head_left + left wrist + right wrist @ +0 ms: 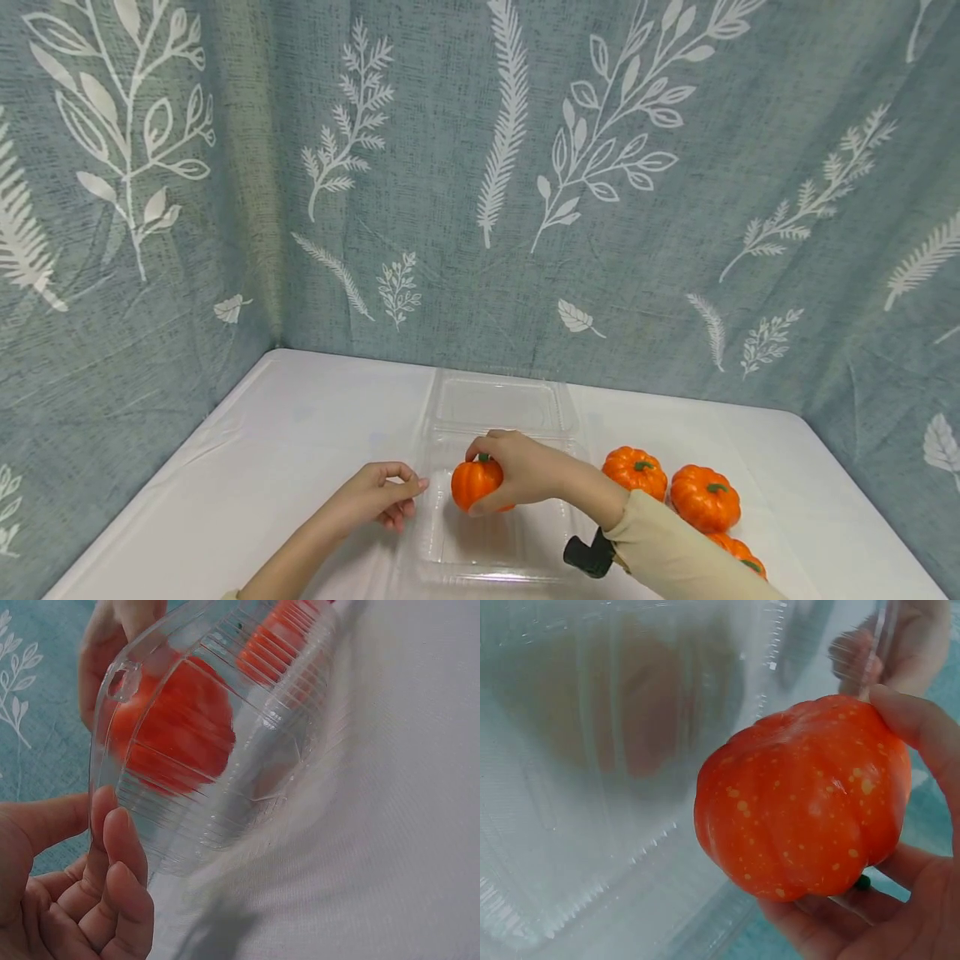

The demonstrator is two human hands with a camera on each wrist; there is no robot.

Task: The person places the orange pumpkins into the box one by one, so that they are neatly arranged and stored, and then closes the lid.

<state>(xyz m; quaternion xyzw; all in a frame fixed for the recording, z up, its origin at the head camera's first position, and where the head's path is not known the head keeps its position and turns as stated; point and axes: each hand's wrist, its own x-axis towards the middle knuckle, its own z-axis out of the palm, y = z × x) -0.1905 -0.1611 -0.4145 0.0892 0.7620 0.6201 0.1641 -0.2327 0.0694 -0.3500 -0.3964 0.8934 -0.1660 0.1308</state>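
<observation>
A small orange toy pumpkin (476,483) with a green stem is gripped by my right hand (525,471), thumb on one side and fingers on the other. In the right wrist view the pumpkin (802,799) shows yellow specks on its underside. It is held over the base of a clear plastic clamshell box (450,546), whose lid (498,404) lies folded back. My left hand (381,498) is at the box's left edge. In the left wrist view its thumb and index finger pinch the rim of the box (187,855), with the other fingers curled.
Three more orange pumpkins stand right of the box: one close by (633,472), one farther right (705,498), and one partly hidden by the right sleeve (738,552). A white cloth (300,417) covers the table. A blue-green leaf-patterned curtain (450,208) borders it.
</observation>
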